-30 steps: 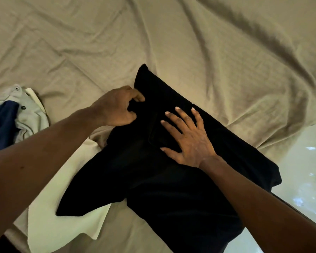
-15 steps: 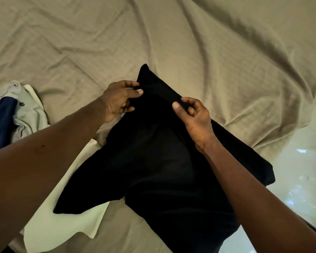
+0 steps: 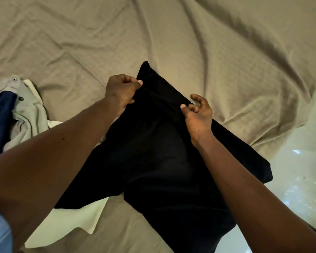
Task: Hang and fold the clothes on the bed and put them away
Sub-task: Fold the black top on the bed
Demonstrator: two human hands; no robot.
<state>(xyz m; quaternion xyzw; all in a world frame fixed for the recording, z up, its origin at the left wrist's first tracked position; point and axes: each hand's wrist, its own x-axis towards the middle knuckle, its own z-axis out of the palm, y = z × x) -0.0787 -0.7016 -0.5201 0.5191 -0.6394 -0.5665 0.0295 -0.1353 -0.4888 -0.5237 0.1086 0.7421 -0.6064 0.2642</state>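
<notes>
— First entry, far left?
— Navy garment [image 3: 0, 114], crumpled, lying against a grey garment [image 3: 30, 114] with dark snap buttons. Both at the left margin of the beige bed sheet [image 3: 226, 52]. Placed as half a second ago.

— Next along?
— White cloth [image 3: 67, 221], flat on the sheet, one part tucked under the black garment's near-left corner. Unmoved.

— Left hand?
— Left hand [image 3: 121, 90]: fingers curled, thumb and fingers pinching the upper left edge of the black garment [image 3: 162, 161], just below its far corner. Same hold as a second ago.

— The garment itself?
— Spread dark and flat at mid-frame on the sheet, near-right corner reaching past the bed edge over pale glossy floor [image 3: 299, 179].

— Right hand?
— Right hand [image 3: 199, 115]: thumb and curled fingers pinching the garment's upper right edge. Laid flat on the cloth a second ago; pinching nearer the middle half a second ago; now further right along that edge, well apart from the left.
</notes>
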